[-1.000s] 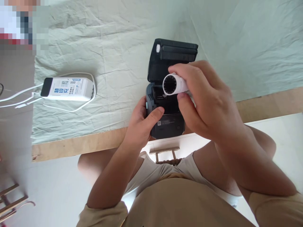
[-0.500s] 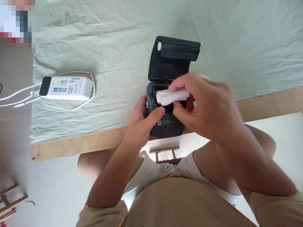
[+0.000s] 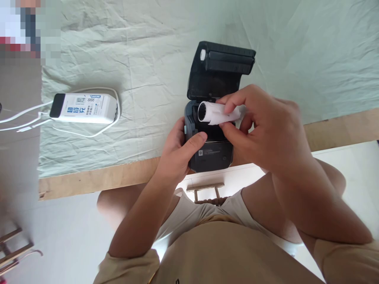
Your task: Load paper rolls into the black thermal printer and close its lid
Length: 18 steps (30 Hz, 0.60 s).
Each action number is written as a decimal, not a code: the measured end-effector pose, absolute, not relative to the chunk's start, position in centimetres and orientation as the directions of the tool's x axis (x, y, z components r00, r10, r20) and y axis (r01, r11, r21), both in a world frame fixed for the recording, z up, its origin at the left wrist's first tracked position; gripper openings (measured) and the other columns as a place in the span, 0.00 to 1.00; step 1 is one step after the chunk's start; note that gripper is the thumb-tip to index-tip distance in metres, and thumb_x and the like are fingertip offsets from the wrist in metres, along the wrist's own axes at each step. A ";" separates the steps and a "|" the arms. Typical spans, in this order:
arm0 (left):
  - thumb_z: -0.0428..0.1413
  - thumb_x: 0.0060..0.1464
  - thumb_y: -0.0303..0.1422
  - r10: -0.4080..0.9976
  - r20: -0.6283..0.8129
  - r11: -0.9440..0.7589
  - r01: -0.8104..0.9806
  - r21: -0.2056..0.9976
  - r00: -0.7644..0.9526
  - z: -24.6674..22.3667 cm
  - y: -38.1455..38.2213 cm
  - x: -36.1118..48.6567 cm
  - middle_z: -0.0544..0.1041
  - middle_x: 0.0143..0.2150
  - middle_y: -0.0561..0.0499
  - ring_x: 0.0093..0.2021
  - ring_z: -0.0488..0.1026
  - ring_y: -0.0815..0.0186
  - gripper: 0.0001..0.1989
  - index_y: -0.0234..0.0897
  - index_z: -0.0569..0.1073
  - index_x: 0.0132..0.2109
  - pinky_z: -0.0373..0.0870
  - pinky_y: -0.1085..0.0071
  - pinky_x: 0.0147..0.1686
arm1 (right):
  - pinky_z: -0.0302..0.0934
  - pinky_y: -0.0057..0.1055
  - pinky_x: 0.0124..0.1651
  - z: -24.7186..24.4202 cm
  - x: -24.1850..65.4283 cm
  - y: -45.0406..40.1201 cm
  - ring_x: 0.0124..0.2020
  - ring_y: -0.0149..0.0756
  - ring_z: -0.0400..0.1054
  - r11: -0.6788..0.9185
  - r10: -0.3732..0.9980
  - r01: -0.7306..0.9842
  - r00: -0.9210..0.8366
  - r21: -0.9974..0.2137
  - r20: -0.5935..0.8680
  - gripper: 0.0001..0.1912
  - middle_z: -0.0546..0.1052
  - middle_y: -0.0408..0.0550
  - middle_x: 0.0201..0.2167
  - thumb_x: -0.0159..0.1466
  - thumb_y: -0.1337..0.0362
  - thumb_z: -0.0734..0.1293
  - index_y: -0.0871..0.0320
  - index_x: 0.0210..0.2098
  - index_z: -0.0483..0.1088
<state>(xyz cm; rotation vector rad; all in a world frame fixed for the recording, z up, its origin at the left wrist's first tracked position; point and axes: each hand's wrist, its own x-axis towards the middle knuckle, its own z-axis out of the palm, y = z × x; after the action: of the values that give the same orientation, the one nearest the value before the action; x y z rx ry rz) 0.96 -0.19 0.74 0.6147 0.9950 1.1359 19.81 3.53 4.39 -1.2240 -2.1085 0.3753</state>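
A dark portable label printer (image 3: 211, 157) rests at the table's front edge with its lid (image 3: 217, 75) raised. My left hand (image 3: 185, 146) is closed around the printer's left side, thumb over the rim of the open bay. Between the thumb and fingers of my right hand (image 3: 260, 126) is a white paper roll (image 3: 217, 113), tilted over the bay. Its hollow end with a dark core faces left. The roll's right end is partly hidden behind my fingers.
A white power strip (image 3: 85, 108) with cables lies on the left of the pale green cloth (image 3: 148, 59). The table's wooden edge (image 3: 100, 176) runs in front of my knees. Part of a wooden stool (image 3: 14, 252) shows at lower left. A blurred patch covers the upper left corner.
The paper roll has risen from the bay and tilted, so its left hollow end now shows. My right hand has moved slightly up and right with it. The left hand keeps its hold.
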 end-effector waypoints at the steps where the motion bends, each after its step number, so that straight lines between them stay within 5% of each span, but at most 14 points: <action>1: 0.76 0.50 0.37 0.938 -0.336 0.339 -0.451 0.826 0.089 0.8 -0.2 1.0 0.84 0.38 0.52 0.32 0.83 0.61 0.26 0.41 0.77 0.53 0.83 0.68 0.28 | 0.56 0.33 0.30 4.2 19.8 3.5 0.22 0.28 0.62 0.529 0.844 0.671 -0.349 -0.520 0.408 0.09 0.80 0.38 0.29 0.63 0.73 0.69 0.53 0.39 0.71; 10: 0.76 0.49 0.37 0.937 -0.339 0.338 -0.451 0.826 0.081 0.7 -0.1 1.0 0.83 0.40 0.52 0.33 0.83 0.61 0.28 0.39 0.76 0.54 0.84 0.66 0.30 | 0.54 0.33 0.29 3.5 19.6 3.4 0.24 0.29 0.68 0.598 0.776 0.680 -0.358 -0.424 0.520 0.07 0.82 0.39 0.30 0.68 0.72 0.68 0.53 0.38 0.73; 18: 0.73 0.55 0.41 0.940 -0.334 0.328 -0.438 0.837 0.066 0.9 -0.2 0.9 0.84 0.42 0.50 0.38 0.84 0.58 0.22 0.39 0.77 0.52 0.85 0.64 0.35 | 0.54 0.31 0.27 3.7 19.8 2.7 0.28 0.28 0.67 0.781 0.592 0.496 -0.392 -0.380 0.704 0.14 0.80 0.40 0.35 0.58 0.79 0.65 0.52 0.35 0.67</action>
<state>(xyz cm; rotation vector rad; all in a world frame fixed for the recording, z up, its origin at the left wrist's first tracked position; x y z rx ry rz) 0.92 -0.19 0.87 0.6204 1.0233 1.1465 19.75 2.66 3.70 -0.8094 -2.0639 0.1340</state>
